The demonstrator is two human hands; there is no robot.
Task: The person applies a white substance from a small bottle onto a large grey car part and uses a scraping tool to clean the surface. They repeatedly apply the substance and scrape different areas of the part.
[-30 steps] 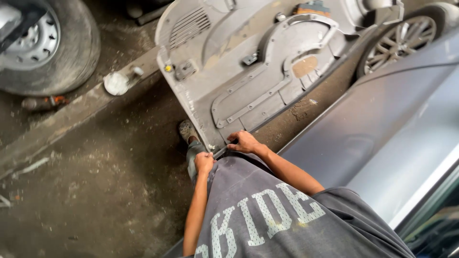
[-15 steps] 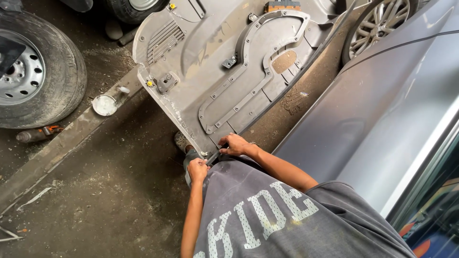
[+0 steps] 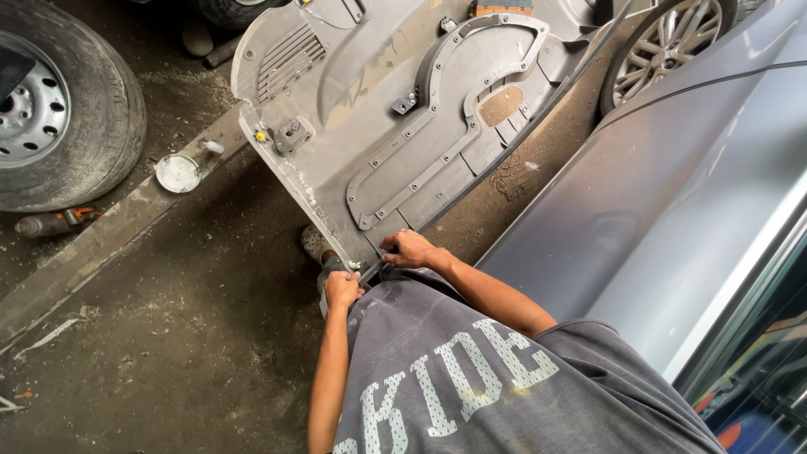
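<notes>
Door panel point(image 3: 395, 126), grey moulded plastic, stands on edge beside the silver car body point(image 3: 672, 193). My left hand point(image 3: 342, 288) and right hand point(image 3: 409, 249) close on its bottom corner; broad, stiff, probably light, best held by the rim.
</notes>
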